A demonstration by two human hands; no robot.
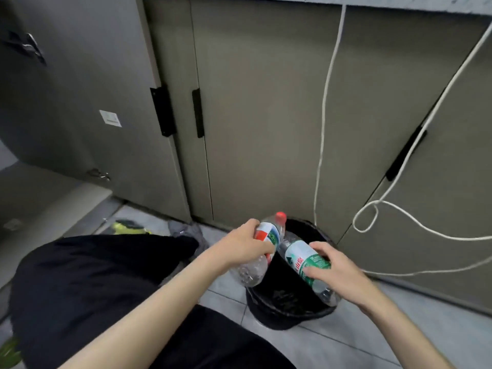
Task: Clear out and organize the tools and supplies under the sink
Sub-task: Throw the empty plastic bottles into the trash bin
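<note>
Clearing stage: I judge I am in the discard step, with both bottles held over the bin and neither dropped in yet.
Open cabinet door [80,102]: it swings out at far left; I cannot see into the space behind it, so what remains under the sink is unknown to me.
Floor items: something yellow-green [130,227] and a grey cloth [186,231] lie on the tiles by the cabinet base, apparently not yet sorted.
Left hand [246,249]: my fingers curl round the red-capped bottle [269,235], gripping it at the label, cap pointing up and away.
Bin [282,310]: black-lined, standing on the floor just in front of the closed doors; I can't make out anything inside it.
Right hand [338,270]: fingers and thumb wrap the green-label bottle [306,262], which lies tilted across the bin's mouth, its far end touching the other bottle.
White cord [326,102]: hangs down the doors at right, looped near the floor.
Left to do: release both bottles, then deal with the floor items.
</note>
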